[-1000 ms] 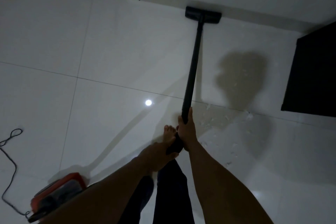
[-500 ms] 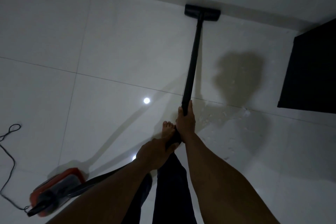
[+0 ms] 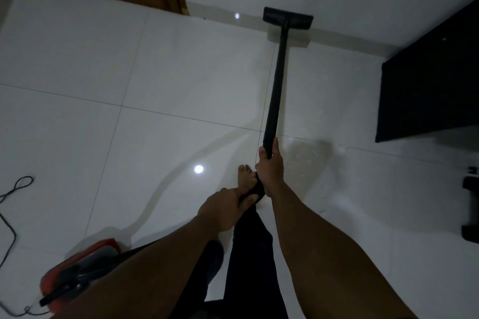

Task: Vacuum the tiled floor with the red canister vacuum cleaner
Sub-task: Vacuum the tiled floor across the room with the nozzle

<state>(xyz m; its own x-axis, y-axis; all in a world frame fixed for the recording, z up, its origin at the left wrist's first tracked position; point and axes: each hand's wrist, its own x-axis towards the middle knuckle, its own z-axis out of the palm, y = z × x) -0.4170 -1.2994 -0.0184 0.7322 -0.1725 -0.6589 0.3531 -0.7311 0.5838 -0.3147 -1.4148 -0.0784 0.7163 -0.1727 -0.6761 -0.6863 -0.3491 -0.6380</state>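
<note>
White tiled floor [image 3: 160, 65] under red canister [image 3: 80, 267], floor nozzle [image 3: 287, 18], cord [image 3: 10, 210].

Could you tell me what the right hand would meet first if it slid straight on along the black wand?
Probably the flat black floor nozzle by the white wall; the right hand has only bare black wand ahead.

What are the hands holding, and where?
Both grip the black vacuum wand: right hand at its lower end, left hand just behind on the handle.

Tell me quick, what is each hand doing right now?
Left hand: closed on the lower end of the long black vacuum wand.
Right hand: closed round the same wand, higher up.
</note>
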